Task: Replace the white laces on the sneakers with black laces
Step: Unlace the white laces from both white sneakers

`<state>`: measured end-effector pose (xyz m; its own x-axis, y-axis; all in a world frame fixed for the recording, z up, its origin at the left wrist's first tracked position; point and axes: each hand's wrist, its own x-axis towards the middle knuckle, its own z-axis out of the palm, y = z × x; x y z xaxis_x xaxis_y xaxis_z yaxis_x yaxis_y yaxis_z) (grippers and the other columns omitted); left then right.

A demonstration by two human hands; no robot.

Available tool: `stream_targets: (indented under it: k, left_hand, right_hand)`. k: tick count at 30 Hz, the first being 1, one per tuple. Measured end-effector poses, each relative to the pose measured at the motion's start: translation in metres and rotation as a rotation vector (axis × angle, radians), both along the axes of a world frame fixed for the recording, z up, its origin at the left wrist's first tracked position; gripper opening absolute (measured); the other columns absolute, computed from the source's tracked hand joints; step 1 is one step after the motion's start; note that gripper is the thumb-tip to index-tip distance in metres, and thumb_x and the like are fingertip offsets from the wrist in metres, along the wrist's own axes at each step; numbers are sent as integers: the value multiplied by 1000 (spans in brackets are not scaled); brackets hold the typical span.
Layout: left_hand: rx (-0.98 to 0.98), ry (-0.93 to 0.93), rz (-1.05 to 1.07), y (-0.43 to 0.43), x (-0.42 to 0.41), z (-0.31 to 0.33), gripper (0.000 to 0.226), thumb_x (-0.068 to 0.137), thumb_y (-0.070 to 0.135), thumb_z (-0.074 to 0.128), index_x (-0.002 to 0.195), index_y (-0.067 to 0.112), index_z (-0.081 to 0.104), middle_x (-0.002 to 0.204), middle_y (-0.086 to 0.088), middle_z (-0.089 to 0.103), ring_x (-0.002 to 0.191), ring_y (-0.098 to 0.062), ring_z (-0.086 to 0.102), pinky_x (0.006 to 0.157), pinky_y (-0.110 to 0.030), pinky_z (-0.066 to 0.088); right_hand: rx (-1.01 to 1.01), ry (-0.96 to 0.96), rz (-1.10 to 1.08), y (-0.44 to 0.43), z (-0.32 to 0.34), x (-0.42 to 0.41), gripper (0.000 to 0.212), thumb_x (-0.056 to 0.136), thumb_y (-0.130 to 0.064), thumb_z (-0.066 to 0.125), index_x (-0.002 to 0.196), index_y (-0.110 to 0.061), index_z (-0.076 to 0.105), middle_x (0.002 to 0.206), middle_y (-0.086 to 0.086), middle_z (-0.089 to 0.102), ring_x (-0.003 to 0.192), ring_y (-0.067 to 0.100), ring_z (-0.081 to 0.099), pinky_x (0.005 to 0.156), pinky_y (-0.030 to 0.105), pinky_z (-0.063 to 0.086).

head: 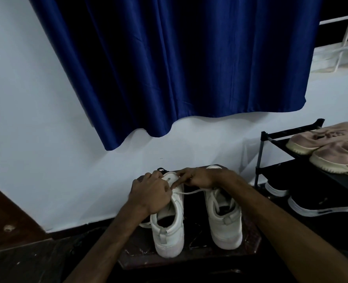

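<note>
Two white sneakers stand side by side on a dark low stool [248, 240], heels toward me. My left hand [151, 196] grips the front of the left sneaker [169, 227] over its lacing. My right hand [197, 177] pinches a white lace [191, 192] at that sneaker's toe end; a strand of it runs across to the right sneaker [223, 219]. A bit of black lace [161, 170] shows behind the left sneaker's toe, just past my left fingers.
A black shoe rack [271, 137] stands at the right with pink shoes [330, 144] on top and black sneakers [316, 203] below. A blue curtain [179, 68] hangs on the white wall behind. Dark floor surrounds the stool.
</note>
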<state>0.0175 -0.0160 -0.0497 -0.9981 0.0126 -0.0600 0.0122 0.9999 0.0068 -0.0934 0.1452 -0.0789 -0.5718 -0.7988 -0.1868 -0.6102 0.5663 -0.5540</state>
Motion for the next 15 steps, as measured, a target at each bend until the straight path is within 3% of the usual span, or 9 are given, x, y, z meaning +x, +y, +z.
stream_targets:
  k: [3,7,10,13,15]
  left_hand:
    - [58,-54,3,-4,-2,3,33,96,36,40,116,33,66,145,7,37,131,-18,35,104,-43,31]
    - [92,-104,19,-10,-6,5,18,91,32,54,104,33,66,140,7,39,130,-17,37,101,-39,34]
    - [134,45,41,-6,-4,-2,7,89,26,59,84,32,60,131,11,43,121,-14,44,96,-36,37]
    - [458,259,129,-16,-4,-6,17,84,23,68,70,28,60,114,11,48,109,-14,51,94,-40,46]
    - [647,467,233,-35,-5,-2,19,84,20,70,69,28,62,110,3,53,103,-17,54,93,-40,47]
  right_hand:
    - [-45,-60,18,3,3,0,55,88,17,34,131,-7,60,149,9,40,137,21,36,87,-11,17]
    - [-50,-110,-12,2,2,-2,52,90,15,36,132,-6,58,148,11,40,137,22,35,89,-8,19]
    - [-68,-102,-21,3,2,-1,51,91,12,37,131,-10,61,147,6,41,135,18,35,106,6,17]
    - [-110,-106,-22,5,0,1,51,89,16,37,125,-6,65,144,7,46,132,14,41,110,11,24]
    - [-133,-110,-48,6,0,3,49,87,20,37,122,0,65,141,12,48,129,16,44,104,5,30]
